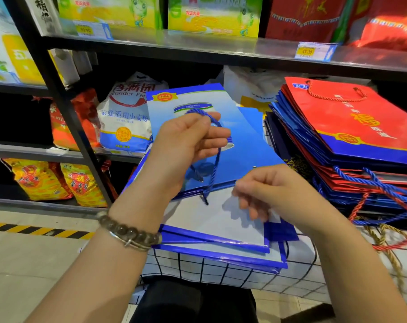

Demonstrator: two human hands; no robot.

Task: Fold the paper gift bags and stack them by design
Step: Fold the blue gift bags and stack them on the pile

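Observation:
A flat blue paper gift bag [246, 145] lies on top of a pile of blue bags [221, 250] in front of me. My left hand [188, 141] hovers over it and grips its blue rope handle [215, 166], which loops down to the bag's edge. My right hand [274, 190] sits at the bag's near right edge, its fingers curled loosely over the white inner face [202, 217]; a grip cannot be made out. To the right rises a taller stack of folded red and blue bags [347, 145], with a red bag [351, 115] on top.
The piles rest on a white cloth with a black grid [221, 271]. Behind stands a black metal shelf [65, 106] with flour sacks [125, 117], rice bags [58, 183] and boxed goods. Rope handles [384, 206] trail off the right stack. Tiled floor with hazard tape [34, 229] lies left.

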